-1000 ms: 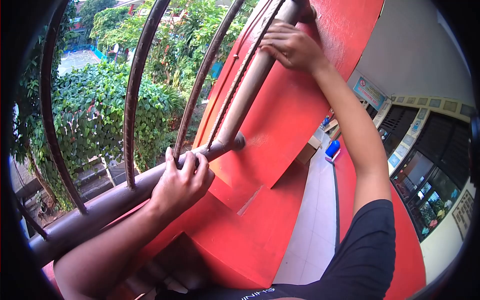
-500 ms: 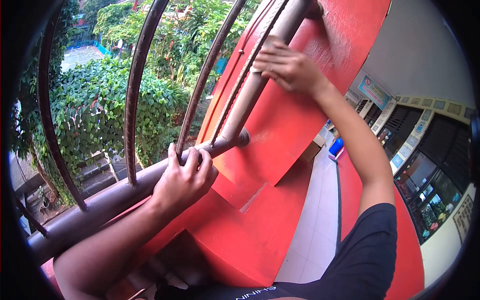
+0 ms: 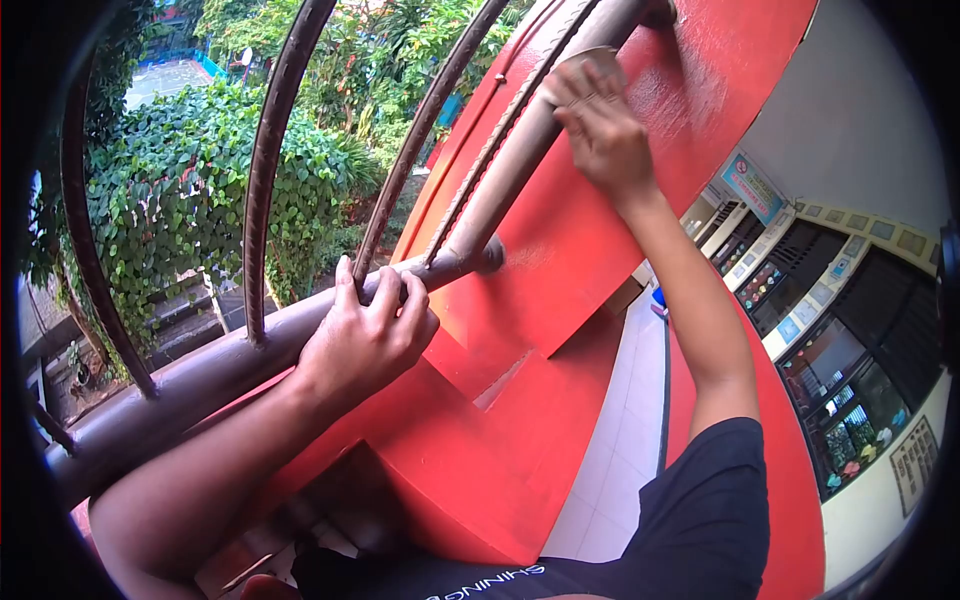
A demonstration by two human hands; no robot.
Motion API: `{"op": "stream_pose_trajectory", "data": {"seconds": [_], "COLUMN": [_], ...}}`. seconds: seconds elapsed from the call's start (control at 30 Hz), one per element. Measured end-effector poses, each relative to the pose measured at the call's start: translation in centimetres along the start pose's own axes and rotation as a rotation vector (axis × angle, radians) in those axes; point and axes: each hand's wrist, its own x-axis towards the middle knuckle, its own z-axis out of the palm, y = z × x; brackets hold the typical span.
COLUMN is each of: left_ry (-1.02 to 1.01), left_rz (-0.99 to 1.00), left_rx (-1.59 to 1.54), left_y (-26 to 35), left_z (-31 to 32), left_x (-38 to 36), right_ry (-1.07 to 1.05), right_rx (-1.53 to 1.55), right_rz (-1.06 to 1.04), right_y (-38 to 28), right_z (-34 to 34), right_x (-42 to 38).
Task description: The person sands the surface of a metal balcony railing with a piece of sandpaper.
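My left hand (image 3: 368, 325) is closed over the brown lower rail (image 3: 215, 358), at the foot of a twisted metal bar (image 3: 410, 150). Up on the sloping brown pipe (image 3: 510, 180), my right hand (image 3: 610, 130) presses a thin grey-brown piece of sandpaper (image 3: 605, 60) against the metal. Its fingers are bent over the sheet and slightly blurred, and most of the sheet is hidden beneath them.
Behind the pipe stands a glossy red wall (image 3: 570, 240), with a red ledge (image 3: 470, 450) below it. Leafy shrubs (image 3: 200, 200) grow beyond the bars. At right are a tiled walkway (image 3: 610, 450) and windows (image 3: 860, 380).
My right hand has slid up and to the right along the sloping pipe with the sandpaper. The left hand stays on the lower rail; the view has shifted slightly.
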Motion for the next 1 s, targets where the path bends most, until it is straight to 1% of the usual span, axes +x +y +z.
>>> {"op": "stream_pose_trajectory", "data": {"seconds": [0.03,0.07,0.1,0.17,0.2,0.27,0.3,0.37,0.4,0.43,0.5,0.53,0.57,0.63,0.67,0.7,0.77,0.8,0.83,0.9,0.93,0.97,1.0], "left_ry": [-0.011,-0.013,-0.012,-0.001,0.002,-0.008,-0.008,-0.002,0.009,-0.005,0.004,-0.003,-0.006,-0.009,-0.017,-0.015,-0.021,-0.01,-0.011,-0.018,-0.015,-0.014,-0.014], "left_rz": [0.005,0.003,-0.007,0.002,0.0,-0.003,0.011,0.011,0.005,0.0,-0.015,-0.012,-0.005,0.0,0.001,-0.006,-0.016,-0.028,-0.028,-0.015,-0.02,-0.027,-0.031], "left_rx": [-0.006,-0.007,-0.011,-0.009,-0.012,-0.006,0.005,0.002,-0.002,-0.015,-0.021,-0.013,-0.009,-0.006,-0.008,-0.01,-0.032,-0.047,-0.05,-0.035,-0.037,-0.044,-0.054], "left_y": [-0.1,-0.1,-0.1,-0.2,-0.1,-0.1,-0.2,-0.2,-0.1,-0.1,0.0,0.0,0.0,-0.1,-0.1,-0.1,0.0,0.1,0.2,0.0,0.0,0.0,0.1], "left_z": [0.0,0.0,0.0,-0.1,0.0,-0.1,-0.1,0.0,0.0,0.1,0.2,0.2,0.1,-0.2,-0.2,-0.2,0.0,0.0,0.0,0.0,-0.1,-0.1,0.0], "left_x": [0.0,0.0,0.0,0.0,-0.1,-0.1,-0.1,-0.2,-0.1,-0.1,-0.2,-0.2,-0.2,-0.1,-0.1,-0.1,-0.2,-0.1,-0.1,-0.1,-0.1,-0.1,-0.1], "right_ry": [-0.131,-0.301,-0.339,-0.201,-0.205,0.15,0.151,-0.347,-0.38,-0.392,0.046,0.218,0.223,-0.235,-0.336,-0.34,-0.004,0.171,0.169,-0.043,-0.243,-0.327,-0.248], "right_rx": [0.017,0.148,0.228,0.037,0.043,-0.093,-0.09,0.228,0.29,0.29,-0.059,-0.078,-0.079,0.116,0.28,0.28,0.075,0.077,0.079,0.024,0.153,0.247,0.189], "right_rz": [-0.13,-0.365,-0.389,-0.214,-0.217,0.234,0.238,-0.458,-0.421,-0.422,0.071,0.225,0.232,-0.362,-0.407,-0.413,0.091,0.321,0.322,0.04,-0.155,-0.209,-0.156], "right_y": [-1.4,-2.0,-2.5,-0.9,-0.1,1.2,0.2,-2.8,-3.1,-2.3,0.1,0.0,-0.7,-3.2,-3.8,-3.4,-2.0,-1.1,-1.6,-4.0,-5.1,-5.8,-5.2], "right_z": [0.0,0.4,0.2,-0.6,-0.5,0.0,0.1,0.1,0.0,-0.2,-0.4,0.1,0.4,0.5,0.8,0.7,0.5,0.7,0.8,1.1,1.1,1.3,1.3], "right_x": [-0.5,-1.4,-1.4,-0.1,0.1,0.5,0.0,-1.8,-2.1,-1.8,-0.6,-0.7,-1.4,-3.0,-3.7,-3.3,-2.1,-1.3,-1.5,-2.2,-2.9,-3.4,-3.0]}}
